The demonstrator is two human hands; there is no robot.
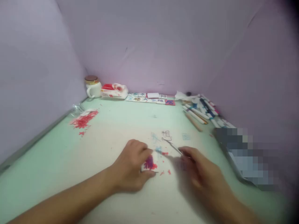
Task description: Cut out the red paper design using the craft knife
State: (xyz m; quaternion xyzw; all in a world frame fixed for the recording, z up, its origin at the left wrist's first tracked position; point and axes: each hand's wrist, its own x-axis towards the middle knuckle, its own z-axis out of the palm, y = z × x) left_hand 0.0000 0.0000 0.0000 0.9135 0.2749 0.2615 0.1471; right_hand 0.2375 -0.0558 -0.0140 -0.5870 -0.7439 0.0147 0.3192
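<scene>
Right hand (203,171) pinches a tool (175,147) whose slip could nick left hand (131,167), pinching a tile (149,163) far from the desk's left edge (50,140).

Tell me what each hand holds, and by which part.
The left hand grips the tile by its opposite edges; the right hand holds the tool by its near end.

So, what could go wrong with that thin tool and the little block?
The thin tool in the right hand could slip and, if sharp, nick the left hand, which grips the small block close by. Loose red scraps beside the block might scatter across the table.
</scene>
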